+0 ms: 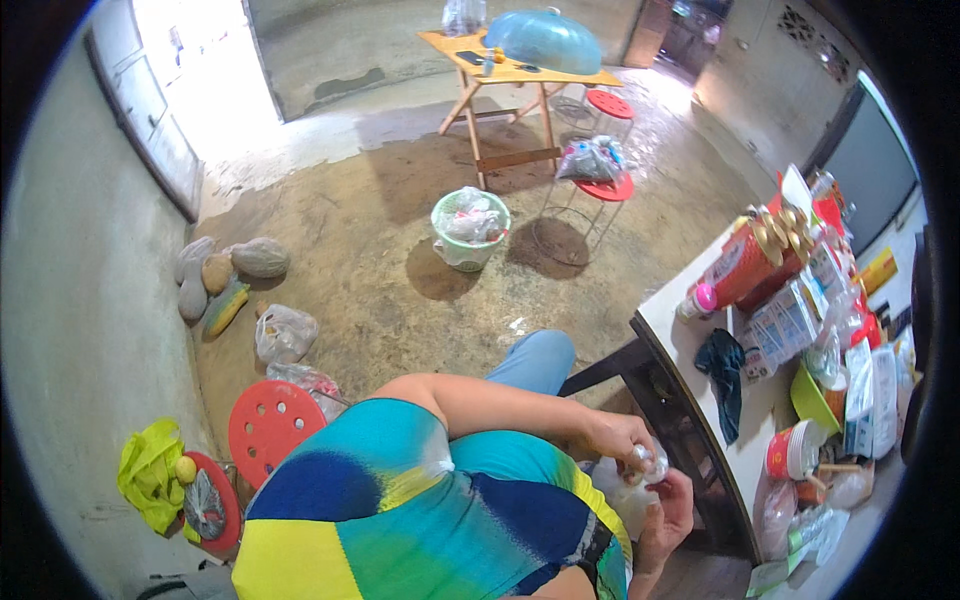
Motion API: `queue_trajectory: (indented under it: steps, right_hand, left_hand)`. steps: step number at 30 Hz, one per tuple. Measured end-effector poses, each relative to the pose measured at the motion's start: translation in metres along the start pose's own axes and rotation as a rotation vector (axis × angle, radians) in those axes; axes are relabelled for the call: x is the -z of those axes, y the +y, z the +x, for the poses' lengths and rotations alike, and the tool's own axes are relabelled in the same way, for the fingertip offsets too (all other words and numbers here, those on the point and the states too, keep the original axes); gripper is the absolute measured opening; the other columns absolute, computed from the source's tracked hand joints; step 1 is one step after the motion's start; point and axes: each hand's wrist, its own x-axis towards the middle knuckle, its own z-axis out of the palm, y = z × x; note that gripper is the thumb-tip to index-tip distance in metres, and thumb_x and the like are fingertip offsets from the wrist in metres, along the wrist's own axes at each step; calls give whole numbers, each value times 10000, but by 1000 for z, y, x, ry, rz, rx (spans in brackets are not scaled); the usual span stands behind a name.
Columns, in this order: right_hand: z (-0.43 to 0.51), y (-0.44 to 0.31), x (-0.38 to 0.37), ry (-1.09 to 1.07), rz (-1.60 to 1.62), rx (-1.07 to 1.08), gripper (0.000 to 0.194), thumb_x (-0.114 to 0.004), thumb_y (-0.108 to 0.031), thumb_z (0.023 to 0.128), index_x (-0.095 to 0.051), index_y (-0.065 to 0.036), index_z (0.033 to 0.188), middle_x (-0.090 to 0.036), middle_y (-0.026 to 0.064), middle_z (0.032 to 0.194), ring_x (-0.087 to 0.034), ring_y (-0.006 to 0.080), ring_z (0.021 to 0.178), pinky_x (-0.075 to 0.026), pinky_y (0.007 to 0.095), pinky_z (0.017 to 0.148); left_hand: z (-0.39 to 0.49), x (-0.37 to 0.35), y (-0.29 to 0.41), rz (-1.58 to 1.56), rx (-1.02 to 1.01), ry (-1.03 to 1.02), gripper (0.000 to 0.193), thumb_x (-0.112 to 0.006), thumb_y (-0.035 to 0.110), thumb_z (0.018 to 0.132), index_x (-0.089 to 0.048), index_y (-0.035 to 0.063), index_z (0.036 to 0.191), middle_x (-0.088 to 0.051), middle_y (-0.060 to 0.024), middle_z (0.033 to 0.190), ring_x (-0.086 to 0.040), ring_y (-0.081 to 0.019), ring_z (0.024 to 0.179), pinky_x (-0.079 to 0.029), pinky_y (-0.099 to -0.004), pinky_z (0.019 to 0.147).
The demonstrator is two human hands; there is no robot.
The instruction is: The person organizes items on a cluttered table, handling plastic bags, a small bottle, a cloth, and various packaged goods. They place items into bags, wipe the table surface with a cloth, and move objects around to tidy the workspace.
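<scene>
My left hand (624, 441) is closed around a small whitish, partly see-through object (655, 466), perhaps plastic; its exact kind cannot be made out. Just below it, my right hand (670, 512) has its fingertips at the object's lower edge, and whether they grip it is unclear. Under both hands, over my lap, lies a pale translucent plastic bag (619, 487), partly hidden by the hands and my shirt. Beside my hands, on the right, stands a white-topped table (739, 457) with a dark frame. A dark cloth (721, 382) hangs over its near part.
Paper cups (787, 450), a green bowl (814, 401) and a pink-capped bottle (699, 301) crowd the table. Red stools (274, 431), gourds (259, 257) and plastic bags (285, 334) are at the left. A bin (471, 251) and a wooden table (442, 41) stand farther off.
</scene>
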Motion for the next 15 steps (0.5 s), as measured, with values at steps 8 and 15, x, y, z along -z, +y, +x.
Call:
queue_trajectory:
  steps: [8,15]
  right_hand:
    - [-5,37,3,-19,-597,134,319,-790,-104,762,-683,-11,1048,-672,166,1062,-658,308,975,-532,394,867]
    - [-20,42,14,106,-418,-66,311,-720,-88,856,-684,12,1148,-700,164,1032,-691,266,938,-559,362,845]
  left_hand:
    - [-2,13,4,59,112,-139,259,-702,258,984,-761,45,1118,-747,-79,1083,-676,-172,982,-538,-346,919]
    - [22,-3,13,708,-403,-61,286,-753,-77,701,-755,15,973,-730,-139,973,-693,-330,921,-558,-397,836]
